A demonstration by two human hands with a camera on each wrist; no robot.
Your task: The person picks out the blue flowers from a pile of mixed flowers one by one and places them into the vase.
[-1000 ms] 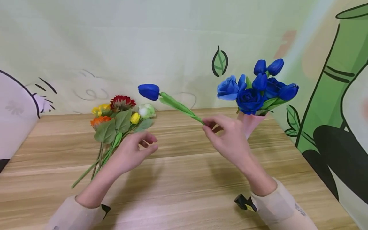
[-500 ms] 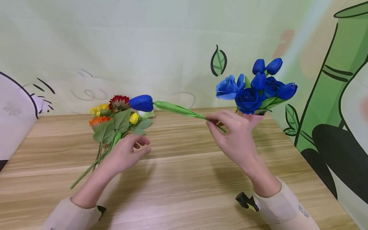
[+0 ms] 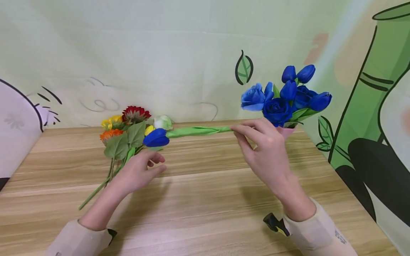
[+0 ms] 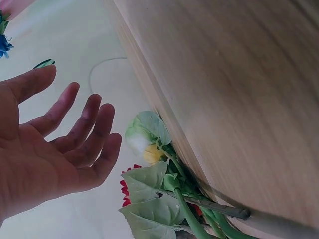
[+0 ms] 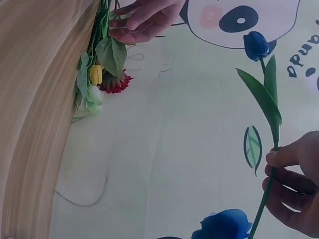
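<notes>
My right hand (image 3: 269, 151) pinches the stem of a blue artificial tulip (image 3: 156, 138) between thumb and fingertips. The stem stretches leftward, nearly level, and its bloom overlaps the flower pile in the head view. In the right wrist view, the tulip's green leaves (image 5: 264, 102) show above the pinch. My left hand (image 3: 141, 170) hovers with loosely bent fingers just below the bloom, holding nothing; the left wrist view shows its palm (image 4: 45, 159) bare. Behind my right hand stands a pink vase (image 3: 286, 132), partly hidden, filled with blue roses (image 3: 278, 112) and blue tulips (image 3: 306, 73).
A pile of artificial flowers lies on the wooden table (image 3: 198, 209) at left: a red flower (image 3: 136, 113), an orange one (image 3: 110, 135), yellow ones and a white-green one (image 3: 163, 122). Behind the table hangs a printed backdrop (image 3: 179, 53) with cartoon pandas and bamboo.
The tulip's bloom has swung down and to the left, its stem going from slanted to nearly level. My right hand has shifted slightly right; my left hand has drawn back a little leftward.
</notes>
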